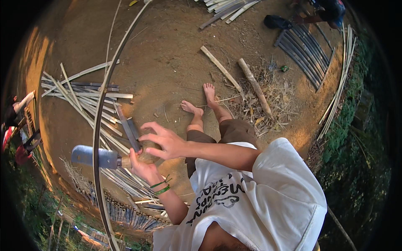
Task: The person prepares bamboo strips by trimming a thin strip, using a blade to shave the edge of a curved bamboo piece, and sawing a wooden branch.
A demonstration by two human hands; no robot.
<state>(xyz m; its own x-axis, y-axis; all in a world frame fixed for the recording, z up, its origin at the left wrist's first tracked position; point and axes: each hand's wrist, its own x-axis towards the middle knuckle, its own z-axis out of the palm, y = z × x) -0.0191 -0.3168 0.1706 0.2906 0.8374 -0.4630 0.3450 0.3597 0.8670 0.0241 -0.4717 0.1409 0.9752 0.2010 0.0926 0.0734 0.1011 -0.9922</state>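
Note:
My left hand (144,169), wearing green wrist bands, is closed around the wooden handle of a cleaver (97,157), whose broad blade points left. A dark bamboo slat (127,127) reaches away from the thumb of that hand. Its near end meets the fingertips, and whether they grip it too I cannot tell. Just right of the slat hovers my right hand (164,142), fingers spread and nothing in them. A long thin bamboo strip (98,121) curves from top to bottom, crossing in front of the blade.
Split bamboo slats (86,98) lie heaped on the dirt at left. Ahead right are a log (254,87), a bamboo piece (222,69) and dry shavings (272,100). A dark slat panel (305,52) lies beside a crouching person (328,12). Others work at far left.

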